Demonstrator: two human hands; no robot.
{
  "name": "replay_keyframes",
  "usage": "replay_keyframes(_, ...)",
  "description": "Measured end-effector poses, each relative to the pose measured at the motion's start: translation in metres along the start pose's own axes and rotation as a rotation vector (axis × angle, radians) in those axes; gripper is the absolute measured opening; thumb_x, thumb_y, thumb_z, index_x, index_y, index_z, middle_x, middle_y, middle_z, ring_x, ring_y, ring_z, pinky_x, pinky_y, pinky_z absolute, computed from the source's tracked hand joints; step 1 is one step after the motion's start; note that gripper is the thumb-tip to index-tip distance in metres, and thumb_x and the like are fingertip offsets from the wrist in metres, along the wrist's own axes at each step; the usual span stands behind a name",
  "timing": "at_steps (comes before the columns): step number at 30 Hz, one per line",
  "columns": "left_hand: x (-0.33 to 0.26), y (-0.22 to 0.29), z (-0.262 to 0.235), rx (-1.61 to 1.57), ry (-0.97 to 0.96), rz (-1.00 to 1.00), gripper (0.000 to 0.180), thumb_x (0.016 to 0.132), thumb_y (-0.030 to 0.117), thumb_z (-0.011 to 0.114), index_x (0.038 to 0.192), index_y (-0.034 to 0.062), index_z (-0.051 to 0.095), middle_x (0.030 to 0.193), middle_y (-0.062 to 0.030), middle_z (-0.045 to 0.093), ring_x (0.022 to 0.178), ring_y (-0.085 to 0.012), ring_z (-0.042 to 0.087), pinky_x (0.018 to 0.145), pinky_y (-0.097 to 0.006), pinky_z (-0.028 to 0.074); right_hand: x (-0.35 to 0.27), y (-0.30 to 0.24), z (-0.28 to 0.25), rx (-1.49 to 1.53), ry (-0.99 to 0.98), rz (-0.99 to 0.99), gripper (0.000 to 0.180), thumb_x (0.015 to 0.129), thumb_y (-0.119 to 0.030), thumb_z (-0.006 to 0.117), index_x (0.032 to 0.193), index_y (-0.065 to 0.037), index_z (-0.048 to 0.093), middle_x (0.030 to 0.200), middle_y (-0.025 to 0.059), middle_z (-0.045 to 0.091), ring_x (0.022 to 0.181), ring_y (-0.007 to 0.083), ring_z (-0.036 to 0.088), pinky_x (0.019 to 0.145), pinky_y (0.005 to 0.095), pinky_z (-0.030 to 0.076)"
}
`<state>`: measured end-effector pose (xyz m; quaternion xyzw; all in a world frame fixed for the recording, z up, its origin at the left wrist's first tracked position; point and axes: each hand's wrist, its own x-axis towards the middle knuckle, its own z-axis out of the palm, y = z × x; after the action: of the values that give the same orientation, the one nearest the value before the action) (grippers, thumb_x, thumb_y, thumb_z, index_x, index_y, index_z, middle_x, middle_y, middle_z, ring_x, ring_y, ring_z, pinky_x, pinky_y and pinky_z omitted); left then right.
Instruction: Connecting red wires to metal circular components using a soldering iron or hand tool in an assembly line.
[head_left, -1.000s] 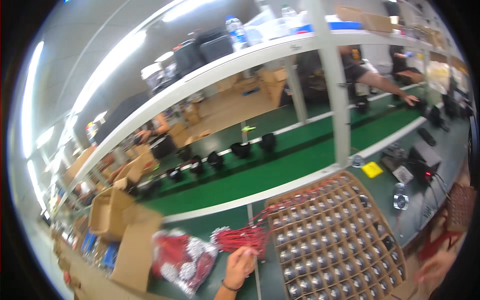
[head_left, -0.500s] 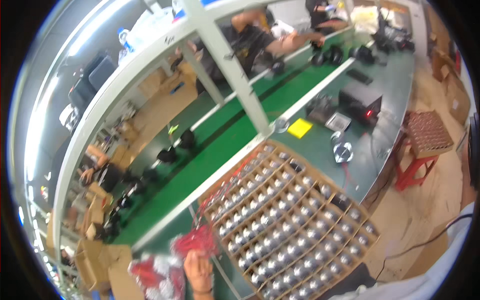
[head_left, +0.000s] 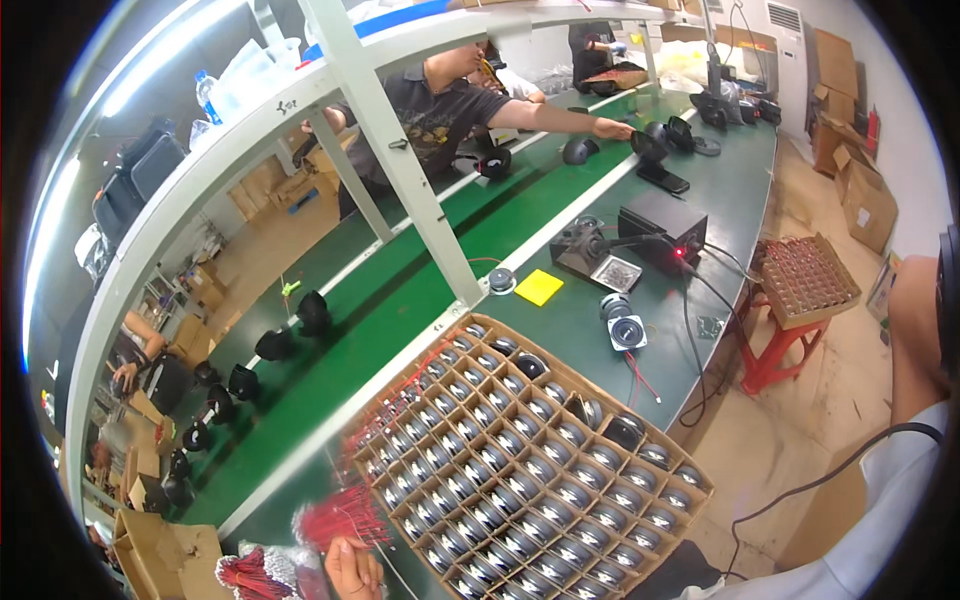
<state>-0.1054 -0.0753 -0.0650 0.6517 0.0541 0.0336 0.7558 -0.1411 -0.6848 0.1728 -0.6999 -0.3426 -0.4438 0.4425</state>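
My left hand is at the lower edge, with fingers curled at the near end of a bundle of red wires. The wires fan out toward a cardboard tray. A second bundle of red wires with white ends lies in clear plastic to the left. The divided cardboard tray holds rows of small round speakers with silver and dark parts. Loose red wires lie along its left side. My right arm is bent up at the right edge; its hand is outside the picture.
Beyond the tray are a yellow pad, a loose speaker and a black box with a red light. A green conveyor carries black housings. A white frame post stands beside it. Across, a co-worker's arm reaches over.
The whole view has shifted, so the tray and bench appear lower and farther left, and the picture is sharper. My left hand stays by the red wires.
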Motion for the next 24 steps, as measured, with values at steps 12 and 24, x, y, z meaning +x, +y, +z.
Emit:
replay_keyframes(12,0.008,-0.005,-0.007,-0.008,0.000,0.050,0.025,0.107,0.030,0.049,0.095,0.0096,0.057,0.058,0.0079,0.035,0.046,-0.0034,0.030,0.043,-0.021,0.024,-0.016,0.048,0.001,-0.713,-0.022,-0.070,0.045,0.101,-0.028,0.040,0.135,0.001,0.046,0.121,0.0251,0.059,0.104,0.0315,0.063,0.089,0.0426,0.053)
replay_keyframes(24,-0.003,0.001,-0.004,0.039,-0.033,0.042,0.026,0.106,0.029,0.048,0.090,0.0118,0.058,0.063,0.0070,0.045,0.048,-0.0023,0.033,0.044,-0.019,0.023,-0.108,0.058,0.092,-0.106,0.053,0.724,0.017,0.093,-0.005,0.066,0.108,-0.001,0.063,0.086,0.0005,0.064,0.076,0.0055,0.061,0.068,0.0223,0.050)
